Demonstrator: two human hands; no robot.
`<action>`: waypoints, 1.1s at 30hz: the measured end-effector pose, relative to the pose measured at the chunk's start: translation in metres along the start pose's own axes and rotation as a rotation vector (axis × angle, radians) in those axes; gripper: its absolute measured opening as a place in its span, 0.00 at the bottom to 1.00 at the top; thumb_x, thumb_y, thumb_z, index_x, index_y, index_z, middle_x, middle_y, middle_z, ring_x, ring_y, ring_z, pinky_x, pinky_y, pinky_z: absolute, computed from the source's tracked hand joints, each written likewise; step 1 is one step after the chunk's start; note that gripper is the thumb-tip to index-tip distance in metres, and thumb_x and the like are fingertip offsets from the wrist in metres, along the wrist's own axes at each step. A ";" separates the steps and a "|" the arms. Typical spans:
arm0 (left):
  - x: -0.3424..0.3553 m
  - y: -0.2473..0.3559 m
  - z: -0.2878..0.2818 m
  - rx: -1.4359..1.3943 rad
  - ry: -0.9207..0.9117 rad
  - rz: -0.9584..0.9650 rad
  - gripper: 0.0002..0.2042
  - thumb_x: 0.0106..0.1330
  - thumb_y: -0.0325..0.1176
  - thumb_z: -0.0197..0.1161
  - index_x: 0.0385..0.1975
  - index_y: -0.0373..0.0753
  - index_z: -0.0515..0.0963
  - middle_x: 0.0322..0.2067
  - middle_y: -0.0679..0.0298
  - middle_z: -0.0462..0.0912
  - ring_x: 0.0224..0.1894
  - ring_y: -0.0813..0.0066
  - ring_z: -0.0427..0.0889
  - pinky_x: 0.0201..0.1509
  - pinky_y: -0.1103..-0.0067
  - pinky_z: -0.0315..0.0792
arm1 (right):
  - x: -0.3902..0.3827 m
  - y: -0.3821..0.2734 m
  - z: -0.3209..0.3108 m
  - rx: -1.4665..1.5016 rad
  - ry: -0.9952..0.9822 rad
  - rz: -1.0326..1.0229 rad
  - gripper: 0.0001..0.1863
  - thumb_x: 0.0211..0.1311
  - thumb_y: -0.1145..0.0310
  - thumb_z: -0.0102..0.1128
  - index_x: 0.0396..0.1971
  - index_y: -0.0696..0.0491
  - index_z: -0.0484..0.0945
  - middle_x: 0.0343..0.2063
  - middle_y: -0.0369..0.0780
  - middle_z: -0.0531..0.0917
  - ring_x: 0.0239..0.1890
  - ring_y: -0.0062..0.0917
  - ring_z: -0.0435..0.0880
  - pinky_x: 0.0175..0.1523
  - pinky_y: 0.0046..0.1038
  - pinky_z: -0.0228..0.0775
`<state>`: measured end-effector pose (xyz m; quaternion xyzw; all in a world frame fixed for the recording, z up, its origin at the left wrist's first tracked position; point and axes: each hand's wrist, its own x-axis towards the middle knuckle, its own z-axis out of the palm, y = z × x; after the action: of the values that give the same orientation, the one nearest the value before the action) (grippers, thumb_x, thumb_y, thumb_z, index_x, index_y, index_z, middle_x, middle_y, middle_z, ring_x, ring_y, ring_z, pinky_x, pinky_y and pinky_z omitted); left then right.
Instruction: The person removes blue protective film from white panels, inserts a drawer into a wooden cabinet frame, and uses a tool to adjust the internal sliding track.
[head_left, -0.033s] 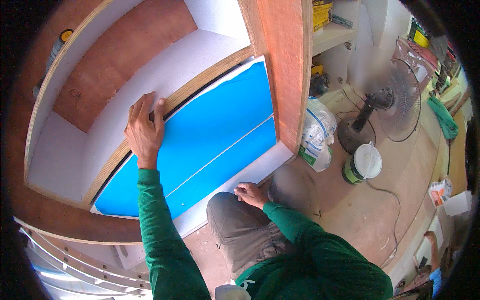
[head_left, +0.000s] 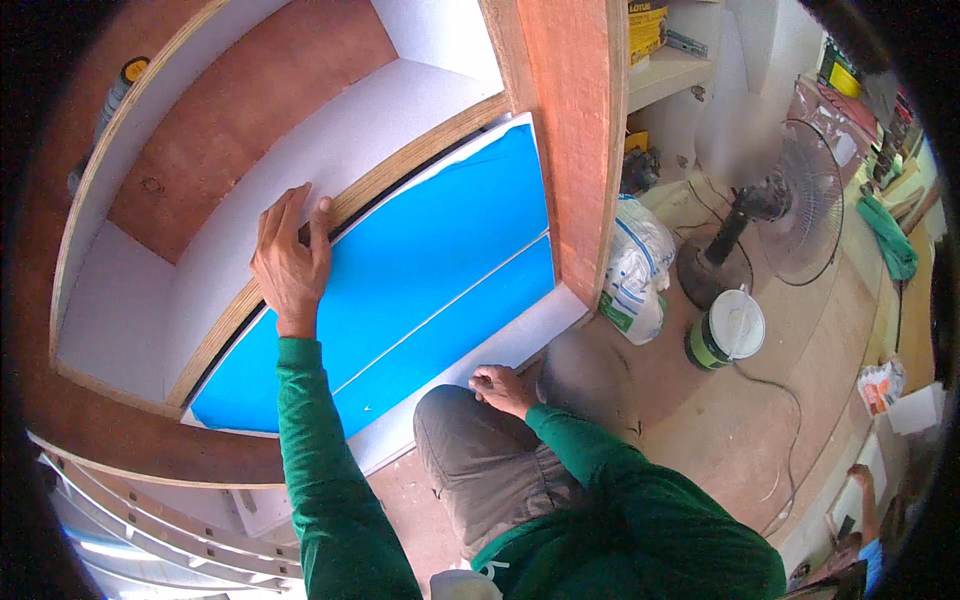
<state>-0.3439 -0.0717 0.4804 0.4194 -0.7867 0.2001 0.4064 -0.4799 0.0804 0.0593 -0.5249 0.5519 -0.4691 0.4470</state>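
My left hand [head_left: 292, 255], fingers bent, grips the wooden edge [head_left: 355, 202] between the curved cabinet compartment [head_left: 240, 120] and a blue-faced panel [head_left: 410, 280] with a pale seam along its length. My right hand [head_left: 500, 390] is curled beside my bent knee [head_left: 455, 450], below the panel's white lower ledge [head_left: 540, 325]; what it holds, if anything, is hidden. The compartment has white sides and a brown back board.
A plywood upright [head_left: 570, 150] adjoins the panel. To the right stand a white-blue sack [head_left: 635, 275], a lidded bucket [head_left: 712, 340], a pedestal fan [head_left: 735, 230], a cord and shelving [head_left: 665, 80]. Another person's arm [head_left: 866, 505] shows at far right. A curved slatted frame [head_left: 150, 530] lies lower left.
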 end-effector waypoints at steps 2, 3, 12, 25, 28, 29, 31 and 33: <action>0.000 -0.004 0.000 -0.080 0.118 0.091 0.17 0.77 0.47 0.62 0.48 0.41 0.89 0.50 0.56 0.89 0.52 0.55 0.88 0.55 0.63 0.81 | 0.005 -0.013 0.002 -0.059 0.014 -0.049 0.12 0.75 0.62 0.63 0.39 0.56 0.84 0.30 0.40 0.89 0.29 0.28 0.88 0.36 0.36 0.80; 0.000 -0.005 0.001 -0.080 0.119 0.092 0.17 0.77 0.47 0.62 0.48 0.41 0.89 0.50 0.56 0.89 0.52 0.55 0.88 0.55 0.63 0.81 | 0.011 -0.020 -0.002 -0.099 0.124 -0.165 0.09 0.74 0.64 0.63 0.41 0.54 0.85 0.33 0.40 0.90 0.31 0.29 0.89 0.37 0.36 0.80; -0.005 -0.016 -0.004 -0.107 0.115 0.065 0.11 0.75 0.38 0.65 0.46 0.39 0.88 0.47 0.56 0.90 0.48 0.58 0.88 0.52 0.65 0.82 | 0.079 -0.269 -0.155 -0.431 0.839 -0.843 0.15 0.71 0.68 0.66 0.55 0.52 0.83 0.51 0.44 0.86 0.52 0.41 0.84 0.54 0.41 0.78; -0.001 -0.017 -0.004 -0.137 0.131 0.037 0.12 0.73 0.40 0.67 0.46 0.40 0.89 0.47 0.59 0.89 0.42 0.64 0.89 0.42 0.69 0.86 | 0.129 -0.282 -0.203 -0.688 0.830 -0.965 0.05 0.65 0.71 0.68 0.40 0.52 0.85 0.41 0.38 0.86 0.49 0.38 0.80 0.56 0.43 0.72; -0.004 -0.017 -0.006 -0.159 0.101 0.019 0.12 0.74 0.39 0.67 0.46 0.39 0.88 0.49 0.56 0.89 0.46 0.60 0.89 0.46 0.67 0.84 | 0.123 -0.285 -0.200 -0.771 0.855 -1.034 0.04 0.65 0.73 0.67 0.39 0.52 0.84 0.40 0.39 0.86 0.45 0.38 0.81 0.53 0.42 0.73; -0.004 -0.017 -0.005 -0.149 0.103 0.039 0.12 0.74 0.39 0.67 0.46 0.39 0.88 0.49 0.56 0.89 0.47 0.59 0.89 0.48 0.66 0.84 | 0.124 -0.283 -0.202 -0.750 0.827 -1.072 0.04 0.66 0.74 0.66 0.40 0.52 0.84 0.40 0.39 0.85 0.45 0.39 0.81 0.52 0.42 0.72; -0.005 -0.017 -0.005 -0.163 0.104 0.017 0.12 0.74 0.39 0.67 0.46 0.39 0.88 0.49 0.56 0.89 0.48 0.58 0.89 0.50 0.65 0.83 | 0.122 -0.282 -0.202 -0.728 0.800 -1.110 0.05 0.66 0.75 0.66 0.40 0.52 0.83 0.39 0.40 0.85 0.44 0.40 0.80 0.51 0.43 0.72; -0.003 -0.020 -0.007 -0.163 0.103 -0.005 0.11 0.74 0.38 0.67 0.46 0.39 0.88 0.48 0.56 0.89 0.48 0.58 0.88 0.51 0.64 0.82 | 0.119 -0.281 -0.194 -0.586 0.669 -0.975 0.04 0.67 0.76 0.63 0.40 0.54 0.80 0.38 0.42 0.83 0.43 0.42 0.80 0.52 0.45 0.70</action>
<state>-0.3235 -0.0767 0.4810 0.3761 -0.7773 0.1556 0.4798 -0.6320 -0.0314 0.3678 -0.6405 0.4649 -0.5860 -0.1738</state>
